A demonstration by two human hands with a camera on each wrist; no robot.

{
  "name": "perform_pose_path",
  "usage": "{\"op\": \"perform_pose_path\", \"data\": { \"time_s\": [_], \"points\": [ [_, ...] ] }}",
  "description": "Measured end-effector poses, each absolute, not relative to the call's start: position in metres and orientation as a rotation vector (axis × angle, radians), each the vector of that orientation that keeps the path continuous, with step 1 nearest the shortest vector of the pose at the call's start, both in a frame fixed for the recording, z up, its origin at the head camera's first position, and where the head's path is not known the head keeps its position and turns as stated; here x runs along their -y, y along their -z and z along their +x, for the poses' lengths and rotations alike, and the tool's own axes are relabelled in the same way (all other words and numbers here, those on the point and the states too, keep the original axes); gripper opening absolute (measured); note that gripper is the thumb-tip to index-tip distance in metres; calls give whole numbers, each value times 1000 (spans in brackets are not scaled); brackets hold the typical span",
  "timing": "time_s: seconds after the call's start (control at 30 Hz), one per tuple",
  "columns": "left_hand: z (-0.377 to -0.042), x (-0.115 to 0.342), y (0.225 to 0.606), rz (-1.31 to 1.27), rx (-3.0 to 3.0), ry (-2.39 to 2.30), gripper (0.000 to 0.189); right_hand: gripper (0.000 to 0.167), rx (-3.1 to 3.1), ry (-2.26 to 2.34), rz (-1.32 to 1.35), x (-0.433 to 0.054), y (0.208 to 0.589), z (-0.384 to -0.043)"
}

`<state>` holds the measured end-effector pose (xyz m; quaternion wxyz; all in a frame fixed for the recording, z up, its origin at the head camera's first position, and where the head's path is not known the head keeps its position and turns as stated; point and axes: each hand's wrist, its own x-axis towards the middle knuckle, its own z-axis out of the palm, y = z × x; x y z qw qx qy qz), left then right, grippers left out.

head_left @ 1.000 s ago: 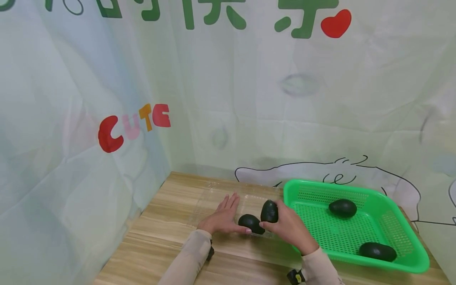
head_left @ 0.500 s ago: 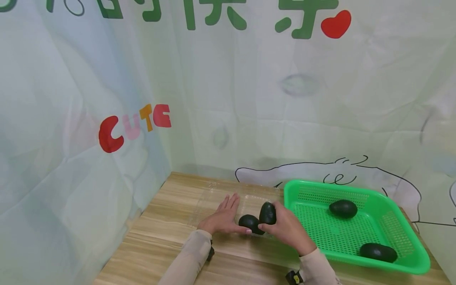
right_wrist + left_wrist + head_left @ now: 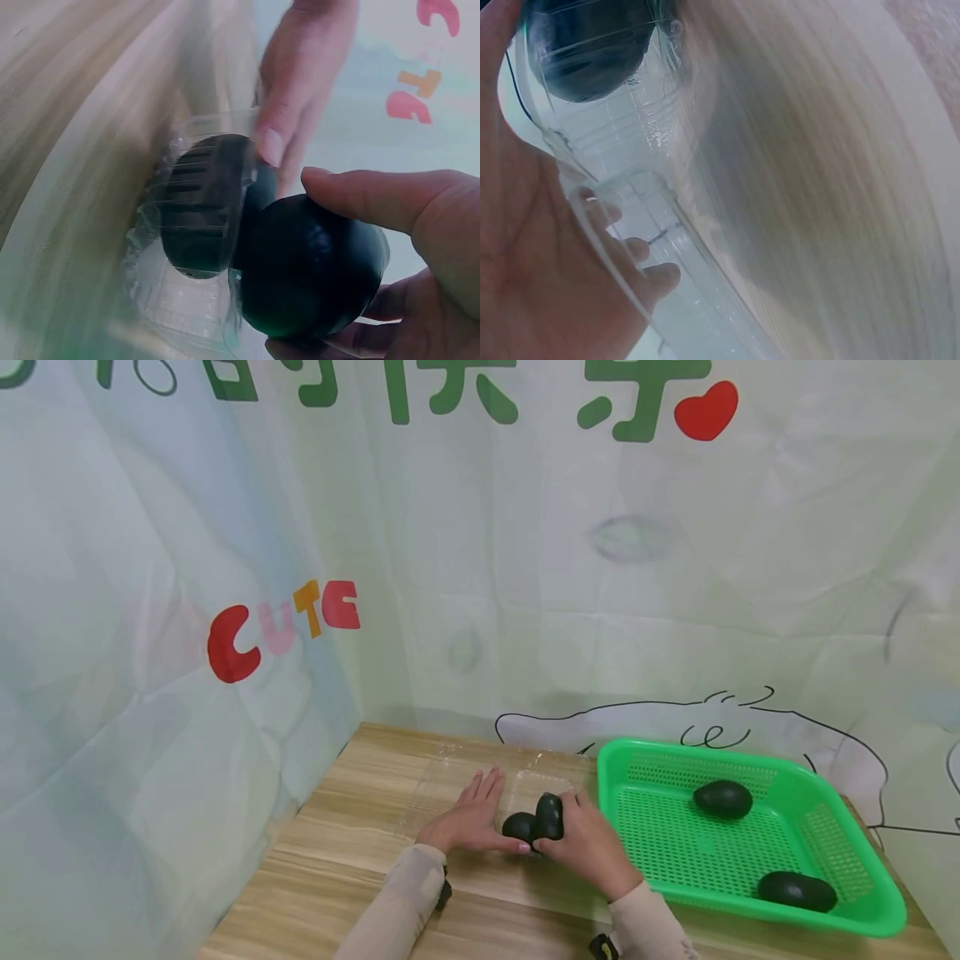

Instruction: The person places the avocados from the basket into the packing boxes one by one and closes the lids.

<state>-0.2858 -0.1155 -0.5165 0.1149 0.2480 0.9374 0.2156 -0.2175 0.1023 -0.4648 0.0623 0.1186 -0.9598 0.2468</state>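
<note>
A dark green avocado point(image 3: 550, 817) stands on end in my right hand point(image 3: 592, 847), held between thumb and fingers. It leans over the clear plastic clamshell box point(image 3: 525, 782) and meets a second avocado point(image 3: 517, 827) that lies inside. In the right wrist view the held avocado point(image 3: 311, 270) is at the box rim, and the other avocado point(image 3: 196, 214) shows through the ribbed wall. My left hand point(image 3: 467, 823) rests on the box with fingers extended and thumb along the near side. Its fingertips point(image 3: 664, 277) show through the clear plastic in the left wrist view.
A green perforated basket point(image 3: 652, 843) stands to the right, with one avocado point(image 3: 722, 799) toward its back and another avocado point(image 3: 797, 891) near its front right corner. Wood-grain tabletop point(image 3: 322, 860) extends at the left and front. A printed curtain point(image 3: 465, 560) hangs close behind.
My right hand has moved left and slightly down with its avocado, which now stands closer against the avocado in the box. My left hand has stayed in place.
</note>
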Motion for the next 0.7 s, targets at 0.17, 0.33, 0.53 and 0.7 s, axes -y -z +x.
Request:
{"op": "perform_pose_path", "data": {
  "time_s": [0.17,0.33,0.53,0.7],
  "points": [
    [-287,113,520,744,-2750,-614,131,72,2895,-678,295,-97,475,-220],
    [-287,112,520,753,-2742,-616,130,80,2887,-598,262,-92,484,-220],
    [-287,113,518,771,-2751,-602,127,83,2812,-513,308,-88,489,-217],
    [-289,114,518,771,-2759,-598,127,54,2741,-409,359,-84,493,-217]
  ]
}}
